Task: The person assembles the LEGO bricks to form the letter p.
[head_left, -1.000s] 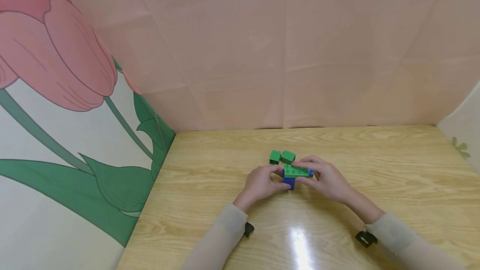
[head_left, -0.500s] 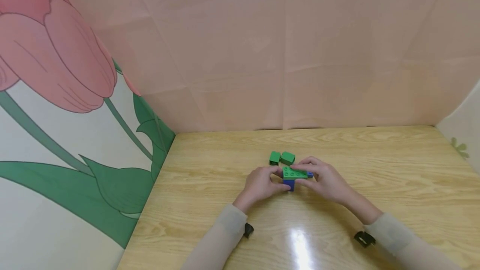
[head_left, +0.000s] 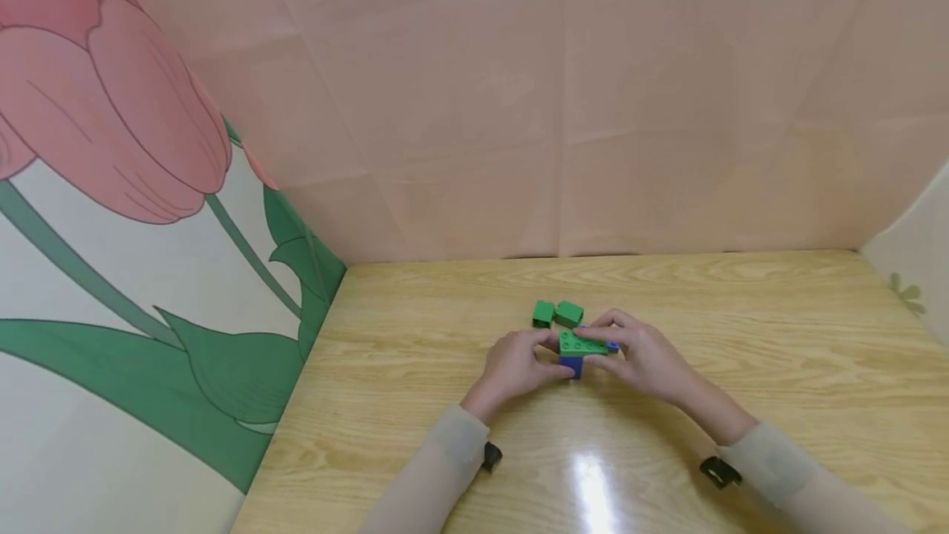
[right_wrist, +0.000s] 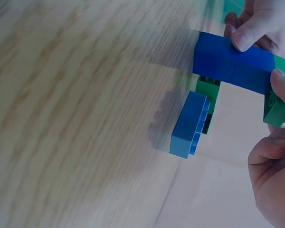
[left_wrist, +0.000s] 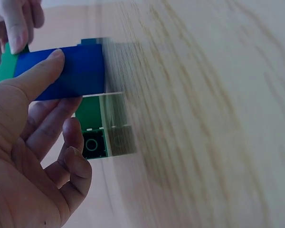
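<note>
A stack of dark blue toy building bricks (right_wrist: pixel 228 61) stands upright on the wooden table, one brick over another. My left hand (head_left: pixel 515 365) grips this stack from the left, thumb on the near face and fingers behind. Across its top lies a long green brick (head_left: pixel 574 344), jutting out to the right past the blue. My right hand (head_left: pixel 645 357) holds the green brick, thumb at its near side and index finger over its top. Beneath the overhang, a lighter blue brick (right_wrist: pixel 186 126) sits on the table.
Two green bricks, one at the left (head_left: pixel 544 313) and one at the right (head_left: pixel 569 313), lie just behind the stack. A pink cloth (head_left: pixel 556 105) hangs along the table's back edge, and a tulip-printed panel (head_left: pixel 148 311) borders the left.
The right index finger has slid slightly left over the green brick's top, covering more of its studs. The left hand keeps its grip on the blue stack.
</note>
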A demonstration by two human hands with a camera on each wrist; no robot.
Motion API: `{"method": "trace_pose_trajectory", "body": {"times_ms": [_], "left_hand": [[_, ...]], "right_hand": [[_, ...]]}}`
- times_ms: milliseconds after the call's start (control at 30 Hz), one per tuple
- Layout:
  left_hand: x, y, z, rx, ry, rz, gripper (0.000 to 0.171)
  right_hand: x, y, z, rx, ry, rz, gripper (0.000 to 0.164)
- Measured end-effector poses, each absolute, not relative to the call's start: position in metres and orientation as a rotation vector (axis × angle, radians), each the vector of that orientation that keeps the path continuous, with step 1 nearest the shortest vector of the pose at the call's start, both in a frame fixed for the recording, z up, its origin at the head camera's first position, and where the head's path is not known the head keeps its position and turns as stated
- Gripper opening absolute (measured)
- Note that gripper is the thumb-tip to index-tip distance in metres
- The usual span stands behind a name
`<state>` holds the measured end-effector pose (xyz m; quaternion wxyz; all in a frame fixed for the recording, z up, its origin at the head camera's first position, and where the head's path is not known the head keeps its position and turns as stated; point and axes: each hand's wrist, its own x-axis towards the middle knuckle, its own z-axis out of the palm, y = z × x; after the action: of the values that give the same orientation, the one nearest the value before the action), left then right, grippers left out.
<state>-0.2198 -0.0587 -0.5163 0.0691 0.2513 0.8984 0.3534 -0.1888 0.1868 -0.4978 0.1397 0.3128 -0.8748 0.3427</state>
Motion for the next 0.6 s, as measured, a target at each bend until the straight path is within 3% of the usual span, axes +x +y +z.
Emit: {"method": "trace_pose_trajectory", "body": {"times_ms": [600], "left_hand": [[-0.2164, -0.0567, -0.5159, 0.747, 2.699, 1.080, 0.033]], "right_hand": [[-0.1893, 0.1899, -0.4956, 0.874, -2.582, 1.059, 0.047]]}}
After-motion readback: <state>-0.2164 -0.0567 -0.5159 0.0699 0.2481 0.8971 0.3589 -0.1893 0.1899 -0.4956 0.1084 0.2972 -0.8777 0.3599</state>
